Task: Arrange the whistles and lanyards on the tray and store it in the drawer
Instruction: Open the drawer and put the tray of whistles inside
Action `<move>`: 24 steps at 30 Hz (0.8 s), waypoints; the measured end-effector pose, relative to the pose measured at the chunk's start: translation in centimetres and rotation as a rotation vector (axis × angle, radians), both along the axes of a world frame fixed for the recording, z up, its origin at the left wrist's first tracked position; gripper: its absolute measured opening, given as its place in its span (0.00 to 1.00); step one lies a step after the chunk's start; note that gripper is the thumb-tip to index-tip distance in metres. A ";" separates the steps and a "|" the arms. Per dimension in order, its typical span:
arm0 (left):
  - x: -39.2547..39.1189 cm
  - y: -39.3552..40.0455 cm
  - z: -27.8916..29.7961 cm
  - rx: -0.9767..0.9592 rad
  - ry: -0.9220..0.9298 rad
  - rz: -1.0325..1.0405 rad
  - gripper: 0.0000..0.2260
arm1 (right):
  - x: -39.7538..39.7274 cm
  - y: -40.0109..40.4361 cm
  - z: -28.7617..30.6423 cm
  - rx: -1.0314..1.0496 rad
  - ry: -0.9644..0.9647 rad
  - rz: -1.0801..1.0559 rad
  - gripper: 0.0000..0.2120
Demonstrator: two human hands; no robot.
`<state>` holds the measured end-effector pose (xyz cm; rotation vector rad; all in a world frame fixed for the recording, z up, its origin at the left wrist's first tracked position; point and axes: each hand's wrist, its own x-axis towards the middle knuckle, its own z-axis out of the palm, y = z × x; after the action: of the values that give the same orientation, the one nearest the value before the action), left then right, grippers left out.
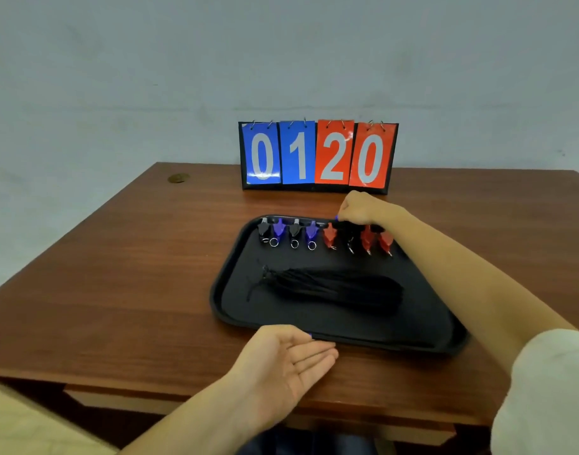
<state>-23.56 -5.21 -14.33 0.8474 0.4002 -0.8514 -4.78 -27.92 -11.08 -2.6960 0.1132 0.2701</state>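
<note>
Single head-worn view, forward and down, close over the table (117, 274); wall behind.

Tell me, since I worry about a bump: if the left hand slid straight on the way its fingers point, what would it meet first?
Probably the tray: the left hand lies palm up, fingertips at its near rim.

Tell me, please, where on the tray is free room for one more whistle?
On the tray, bare floor lies between the whistle row and the lanyard bundle, and along the near rim. The far edge is crowded, with the right hand over it.
</note>
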 end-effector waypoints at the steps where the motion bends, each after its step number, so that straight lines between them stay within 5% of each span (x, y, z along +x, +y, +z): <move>1: 0.2 0.3 0.2 0.006 -0.012 -0.005 0.15 | -0.1 -0.2 0.1 -0.009 0.013 -0.007 0.17; 12: 3.1 3.3 1.2 0.205 -0.178 -0.107 0.09 | -3.1 -4.3 0.4 -0.060 0.101 -0.135 0.12; 24: 6.5 3.3 1.3 0.484 -0.352 -0.163 0.12 | -8.5 -6.7 -0.5 0.051 0.316 -0.344 0.20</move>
<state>-17.04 -1.96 -13.00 1.4695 0.2285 -0.7434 -13.23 -34.67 -11.55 -2.5073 0.6450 0.5785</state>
